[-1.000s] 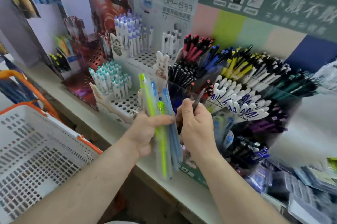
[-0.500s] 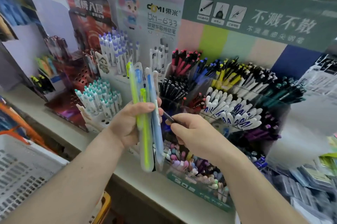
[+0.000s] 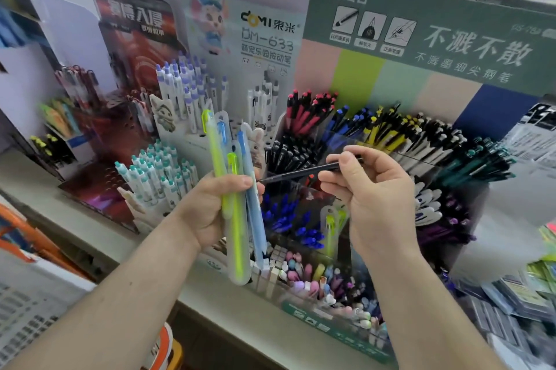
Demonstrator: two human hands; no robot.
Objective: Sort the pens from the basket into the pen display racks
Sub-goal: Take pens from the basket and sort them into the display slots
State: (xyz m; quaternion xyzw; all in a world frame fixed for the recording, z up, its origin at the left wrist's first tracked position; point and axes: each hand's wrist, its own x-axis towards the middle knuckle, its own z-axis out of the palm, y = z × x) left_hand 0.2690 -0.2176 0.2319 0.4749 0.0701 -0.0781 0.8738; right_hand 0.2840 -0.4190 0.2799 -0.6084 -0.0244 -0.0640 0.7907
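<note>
Right grip (image 3: 365, 189) clamped on a black pen (image 3: 301, 172).
Left grip (image 3: 210, 207) clamps green and blue packaged pens (image 3: 237, 219) upright, just left of the black pen's tip.

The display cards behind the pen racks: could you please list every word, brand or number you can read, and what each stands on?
"DS点石" and "不溅不散": green header card.
"DOMI 東米" and "DM-633": pale rabbit card.
Red card: large characters, too blurred to read surely.
Captions under the green card's three icons and its smaller line: too small.
Print on the green front strip: blurred.
</note>
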